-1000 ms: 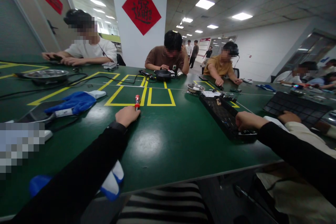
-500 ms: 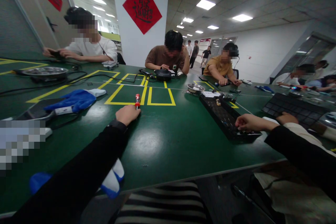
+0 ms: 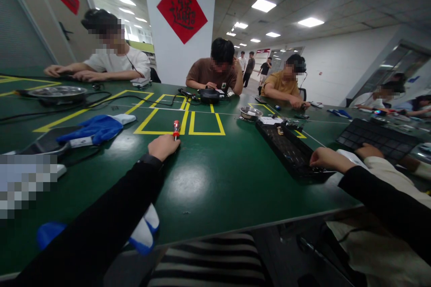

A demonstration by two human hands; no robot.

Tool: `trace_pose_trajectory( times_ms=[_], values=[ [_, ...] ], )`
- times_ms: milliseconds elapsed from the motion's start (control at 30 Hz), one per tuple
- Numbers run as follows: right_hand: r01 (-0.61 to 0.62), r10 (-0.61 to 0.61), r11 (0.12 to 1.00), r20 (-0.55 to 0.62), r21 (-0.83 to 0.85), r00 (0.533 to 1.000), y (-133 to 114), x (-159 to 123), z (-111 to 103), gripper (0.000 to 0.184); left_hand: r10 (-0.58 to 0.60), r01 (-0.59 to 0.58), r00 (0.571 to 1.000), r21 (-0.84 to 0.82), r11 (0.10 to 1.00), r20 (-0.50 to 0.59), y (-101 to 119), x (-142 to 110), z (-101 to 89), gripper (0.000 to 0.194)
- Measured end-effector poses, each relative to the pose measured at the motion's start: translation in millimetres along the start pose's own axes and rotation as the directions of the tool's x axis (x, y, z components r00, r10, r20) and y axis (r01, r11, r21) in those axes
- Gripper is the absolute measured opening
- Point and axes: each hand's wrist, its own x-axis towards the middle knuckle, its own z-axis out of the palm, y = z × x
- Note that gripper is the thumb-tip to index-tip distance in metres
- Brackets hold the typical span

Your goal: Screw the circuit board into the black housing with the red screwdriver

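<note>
My left hand (image 3: 163, 147) rests on the green table, closed around a screwdriver (image 3: 176, 128) whose red handle stands up past the fingers. Over at the right, my right hand (image 3: 328, 159) is above the near end of a long black tray (image 3: 281, 145) with small parts in it. Its fingers are bent together in a pinch, and whatever sits between the fingertips is too small to make out. A white paper label (image 3: 270, 120) lies at the tray's far end.
Blue-and-white gloves (image 3: 97, 129) lie at left, with another pair (image 3: 144, 228) under my left forearm. Metal bowls (image 3: 250, 113) and cables (image 3: 134, 97) are spread over the table. A co-worker's hand (image 3: 369, 150) touches a black gridded panel (image 3: 377, 139) at right. People sit opposite.
My right hand has shifted slightly to the right over the tray's near end. My left hand and the screwdriver stay put. The person at far left has lowered their hands to the table.
</note>
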Motion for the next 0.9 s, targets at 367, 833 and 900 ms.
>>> trace_pose_trajectory(
  times_ms=[367,833,900],
  values=[
    [-0.055,0.040,0.992,0.132,0.111,0.990,6,-1,3,0.024,0.000,0.000,1.000,-0.012,1.000,-0.009,-1,1,0.7,0.048],
    [0.008,-0.001,0.996,-0.078,0.086,0.997,3,14,-15,0.036,0.001,-0.001,1.000,-0.001,1.000,-0.019,1,-3,-1.8,0.048],
    [0.038,-0.027,0.996,-0.122,0.083,0.992,5,25,-19,0.042,0.006,-0.006,1.000,0.000,1.000,-0.010,0,-2,-1.5,0.048]
  ],
)
